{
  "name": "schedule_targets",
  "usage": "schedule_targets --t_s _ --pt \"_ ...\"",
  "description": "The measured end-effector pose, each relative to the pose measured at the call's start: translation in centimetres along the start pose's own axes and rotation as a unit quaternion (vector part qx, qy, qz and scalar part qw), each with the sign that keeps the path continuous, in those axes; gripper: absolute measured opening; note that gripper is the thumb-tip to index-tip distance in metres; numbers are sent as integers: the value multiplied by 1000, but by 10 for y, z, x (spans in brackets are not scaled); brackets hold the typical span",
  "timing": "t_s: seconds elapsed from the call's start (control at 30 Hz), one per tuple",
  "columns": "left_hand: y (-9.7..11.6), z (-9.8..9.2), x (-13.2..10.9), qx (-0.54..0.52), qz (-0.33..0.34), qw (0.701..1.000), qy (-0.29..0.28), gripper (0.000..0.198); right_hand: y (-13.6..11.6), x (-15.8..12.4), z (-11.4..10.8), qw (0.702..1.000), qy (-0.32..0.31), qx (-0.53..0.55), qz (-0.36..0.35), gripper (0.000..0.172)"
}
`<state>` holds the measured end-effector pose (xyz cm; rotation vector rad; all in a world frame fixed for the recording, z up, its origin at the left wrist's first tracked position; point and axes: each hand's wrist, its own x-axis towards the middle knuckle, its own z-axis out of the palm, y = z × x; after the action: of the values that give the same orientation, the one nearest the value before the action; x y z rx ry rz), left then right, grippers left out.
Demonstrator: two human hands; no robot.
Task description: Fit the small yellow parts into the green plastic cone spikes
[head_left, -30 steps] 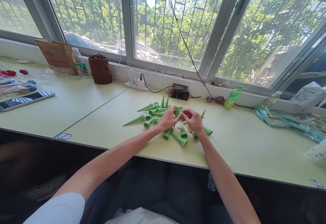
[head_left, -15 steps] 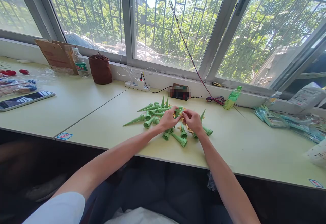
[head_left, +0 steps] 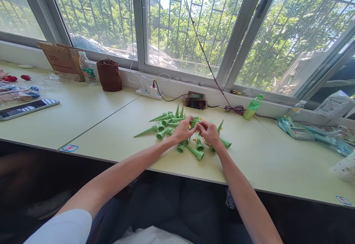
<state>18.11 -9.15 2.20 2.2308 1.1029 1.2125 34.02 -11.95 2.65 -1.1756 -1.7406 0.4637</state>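
Several green cone-shaped spikes [head_left: 146, 130] lie in a loose pile on the pale table [head_left: 111, 140], and a few stand with their points up. My left hand [head_left: 183, 128] is closed round a green spike [head_left: 193, 122] at the middle of the pile. Touching its fingertips, my right hand [head_left: 208, 130] is pinched at the side of that spike; what it holds is too small to make out. Small yellow parts [head_left: 203, 140] show below and between the hands, among the spikes.
Behind the pile are a power strip [head_left: 149, 93], a dark blurred device [head_left: 195, 100] and a green bottle [head_left: 253, 107]. To the left stand a brown bag [head_left: 109, 75], a clear bottle [head_left: 87, 68] and a phone [head_left: 29, 109]. Plastic packets [head_left: 313, 133] lie at the right.
My right hand's fingers have shifted slightly to the left, closer to my left fingertips. My left hand still holds the green spike in the same place.
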Motion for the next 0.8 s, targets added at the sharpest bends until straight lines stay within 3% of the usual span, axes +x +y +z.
schedule_targets --t_s 0.8 --pt "-1 0 1 1 7 1000 6 36 -1 2 0 999 29 -37 3 19"
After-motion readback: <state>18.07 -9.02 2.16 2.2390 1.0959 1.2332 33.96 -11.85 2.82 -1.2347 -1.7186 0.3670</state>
